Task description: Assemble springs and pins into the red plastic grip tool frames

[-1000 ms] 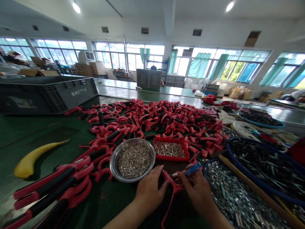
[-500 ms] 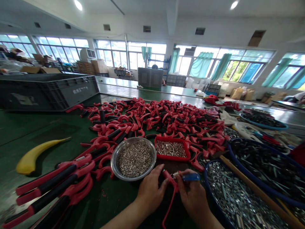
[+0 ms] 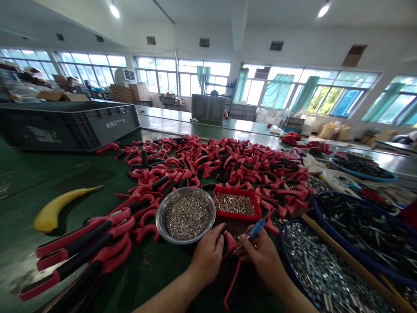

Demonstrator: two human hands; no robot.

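My left hand (image 3: 209, 250) is closed on a red plastic tool handle (image 3: 230, 243), just in front of a steel bowl (image 3: 158, 219) full of small metal pins. A long thin red arm of that handle (image 3: 233, 284) hangs down between my hands. In my right hand (image 3: 262, 256) is a screwdriver with a clear blue handle (image 3: 257, 227); its handle points up to the right, and the thin metal shaft slants down to the red piece. My fingers partly hide where the tip meets it. Beyond my hands sits a red tray (image 3: 257, 216) of longer pins.
Red and black handles (image 3: 221, 161) are heaped across the bench, with larger ones (image 3: 87, 230) at left. A banana (image 3: 54, 213) lies beyond these. A grey crate (image 3: 107, 124) stands back left. At right are blue basins of metal parts (image 3: 312, 261) and black parts (image 3: 361, 226), with a wooden stick (image 3: 339, 248) between.
The screwdriver has swung from lying nearly level to slanting upward, its shaft now angled down at the red handle. My right hand has turned with it. The spring seen earlier is no longer clearly visible.
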